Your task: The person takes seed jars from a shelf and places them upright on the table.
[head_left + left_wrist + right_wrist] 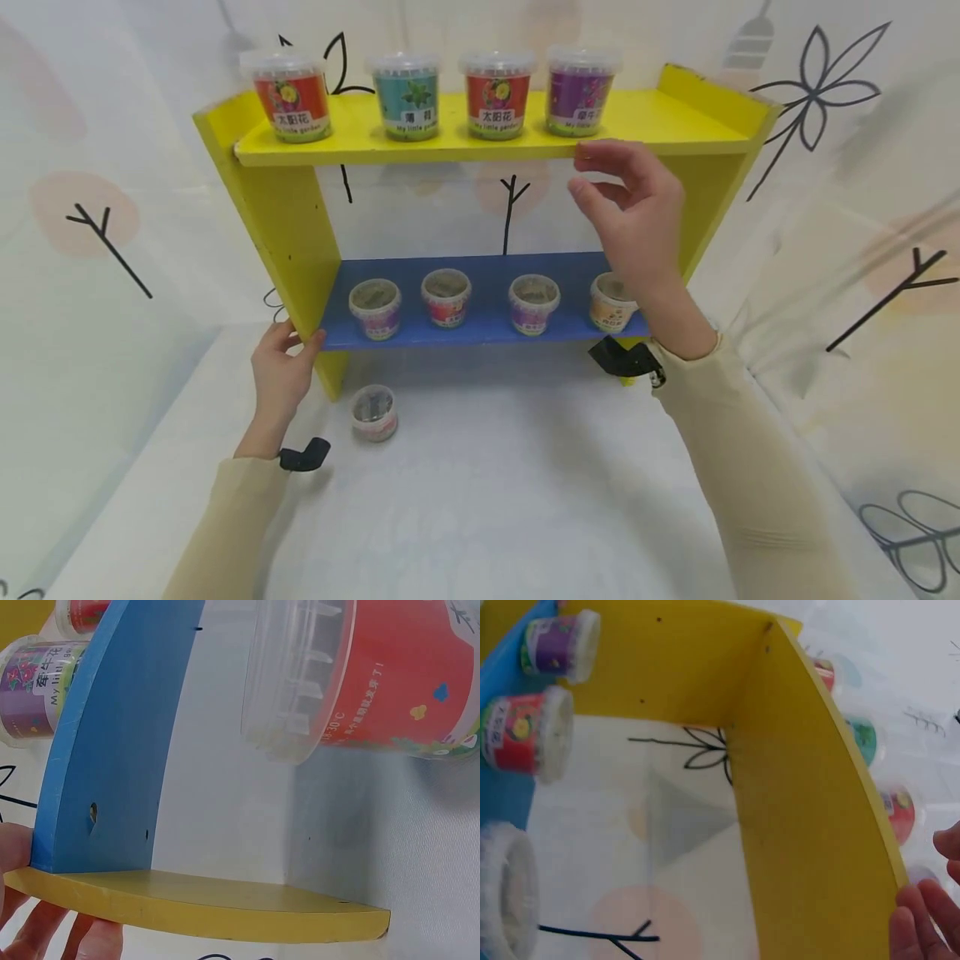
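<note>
A two-tier wooden shelf (480, 152) stands on the white table, with a yellow top board, yellow sides and a blue lower board (480, 329). My left hand (281, 367) grips its left side low down, thumb by the blue board and fingers under the yellow panel (225, 919). Near the top board's front edge is my right hand (637, 208), its fingers loosely bent and holding nothing. Just behind it, a purple-labelled lidded cup (577, 92) stands on the top board. Below, an orange-labelled cup (609, 310) is partly covered by the right hand.
Along the top board stand more lidded cups, red (292, 100), teal (408, 100) and red (498, 100). Several small cups, one purple (381, 321), line the blue board. A red-labelled cup (378, 427) rests on the table by the shelf's left foot.
</note>
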`<state>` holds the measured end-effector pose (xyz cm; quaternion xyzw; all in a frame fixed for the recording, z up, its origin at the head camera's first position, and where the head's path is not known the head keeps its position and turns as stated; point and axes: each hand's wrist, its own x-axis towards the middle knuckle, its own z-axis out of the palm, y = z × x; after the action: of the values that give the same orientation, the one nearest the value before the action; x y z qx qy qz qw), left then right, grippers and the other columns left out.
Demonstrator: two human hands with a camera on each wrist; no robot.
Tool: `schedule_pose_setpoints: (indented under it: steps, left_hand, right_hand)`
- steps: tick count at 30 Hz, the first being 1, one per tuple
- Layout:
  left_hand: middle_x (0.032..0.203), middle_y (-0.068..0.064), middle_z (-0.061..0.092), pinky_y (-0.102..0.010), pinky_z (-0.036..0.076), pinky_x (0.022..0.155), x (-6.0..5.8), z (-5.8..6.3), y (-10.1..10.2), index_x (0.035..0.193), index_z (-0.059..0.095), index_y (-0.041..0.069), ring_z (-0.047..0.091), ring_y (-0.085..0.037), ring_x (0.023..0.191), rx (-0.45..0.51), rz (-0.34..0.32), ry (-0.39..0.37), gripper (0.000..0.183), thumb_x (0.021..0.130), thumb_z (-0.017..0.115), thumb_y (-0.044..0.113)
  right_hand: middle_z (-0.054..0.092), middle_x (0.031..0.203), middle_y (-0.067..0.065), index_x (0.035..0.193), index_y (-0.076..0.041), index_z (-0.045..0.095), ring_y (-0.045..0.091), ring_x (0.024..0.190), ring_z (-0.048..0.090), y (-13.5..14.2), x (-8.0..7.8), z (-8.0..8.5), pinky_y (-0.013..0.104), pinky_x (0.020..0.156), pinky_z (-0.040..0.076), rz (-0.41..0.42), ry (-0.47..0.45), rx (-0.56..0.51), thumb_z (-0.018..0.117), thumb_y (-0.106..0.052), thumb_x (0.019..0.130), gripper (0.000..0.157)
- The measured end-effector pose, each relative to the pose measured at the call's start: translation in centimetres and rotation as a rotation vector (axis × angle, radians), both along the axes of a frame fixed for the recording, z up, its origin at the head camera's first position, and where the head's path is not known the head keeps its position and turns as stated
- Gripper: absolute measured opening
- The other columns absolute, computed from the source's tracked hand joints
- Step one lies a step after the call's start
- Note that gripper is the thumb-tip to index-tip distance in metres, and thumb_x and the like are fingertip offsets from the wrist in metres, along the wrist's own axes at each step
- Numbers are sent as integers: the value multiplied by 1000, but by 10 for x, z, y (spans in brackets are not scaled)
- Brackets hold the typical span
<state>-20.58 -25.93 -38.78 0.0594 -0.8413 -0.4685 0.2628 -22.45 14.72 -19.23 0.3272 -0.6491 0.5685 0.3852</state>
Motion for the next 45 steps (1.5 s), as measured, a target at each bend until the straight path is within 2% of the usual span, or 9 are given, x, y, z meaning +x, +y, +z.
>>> schedule_pose_setpoints:
  steps: [7, 12, 19, 25, 30, 34, 38, 41, 45]
  left_hand:
    - [126, -11, 59, -49, 49, 99, 0, 3, 1, 137, 60, 7, 54, -28, 119, -1, 12, -11, 46, 97, 65, 29]
    - [127, -11, 59, -49, 49, 99, 0, 4, 1, 137, 60, 7, 54, -28, 119, 9, 6, -18, 46, 98, 65, 30]
    - [128, -10, 58, -48, 51, 98, -1, 2, 2, 137, 60, 7, 54, -29, 120, 12, 11, -37, 46, 98, 65, 30]
    - [128, -11, 58, -49, 51, 98, 0, 3, 2, 138, 59, 7, 54, -30, 120, 9, 10, -39, 47, 98, 65, 30]
    - [127, -11, 58, -50, 50, 98, 0, 3, 1, 137, 60, 7, 54, -29, 119, 14, 8, -38, 46, 98, 65, 31]
    - [128, -11, 57, -49, 50, 98, 0, 2, 1, 137, 60, 6, 54, -30, 120, 11, 10, -43, 46, 98, 65, 30]
    - [127, -12, 57, -50, 50, 99, 0, 2, 1, 137, 59, 5, 54, -32, 121, 9, 8, -43, 46, 98, 64, 29]
    - [127, -13, 57, -50, 50, 99, 0, 3, 1, 138, 59, 6, 54, -32, 121, 10, 5, -42, 46, 98, 64, 28]
    - [126, -13, 57, -51, 50, 98, 0, 3, 1, 138, 59, 6, 54, -32, 120, 10, 4, -40, 46, 98, 64, 27]
  right_hand:
    - [69, 111, 13, 113, -2, 72, 27, 102, 65, 5, -6, 28, 30, 88, 56, -13, 42, -62, 67, 2, 90, 23]
    - [66, 116, 13, 113, 1, 70, 25, 111, 62, 4, -7, 49, 30, 96, 52, -33, -14, -113, 66, 5, 89, 25]
    - [60, 132, 7, 118, -1, 68, 17, 124, 54, 3, -5, 67, 27, 106, 43, -161, -69, -52, 68, 0, 90, 28]
    - [58, 134, 1, 124, -6, 68, 12, 125, 51, 13, -21, 76, 25, 106, 42, -243, -89, 50, 70, -8, 91, 33]
    - [53, 140, -2, 133, -11, 63, 12, 129, 46, 18, -32, 84, 23, 110, 37, -257, -202, 173, 68, -17, 94, 39]
    - [48, 147, -3, 142, -16, 55, 10, 137, 38, 21, -36, 90, 21, 113, 29, -254, -360, 283, 60, -25, 100, 44]
    - [46, 150, -1, 146, -19, 50, 12, 137, 40, 22, -36, 92, 21, 114, 27, -211, -491, 336, 53, -29, 103, 44]
    - [47, 147, 3, 144, -18, 52, 16, 131, 45, 21, -36, 92, 21, 113, 30, -170, -527, 325, 53, -29, 104, 42]
    - [48, 144, 6, 140, -16, 56, 18, 127, 50, 21, -36, 92, 23, 111, 34, -139, -521, 294, 56, -28, 102, 39]
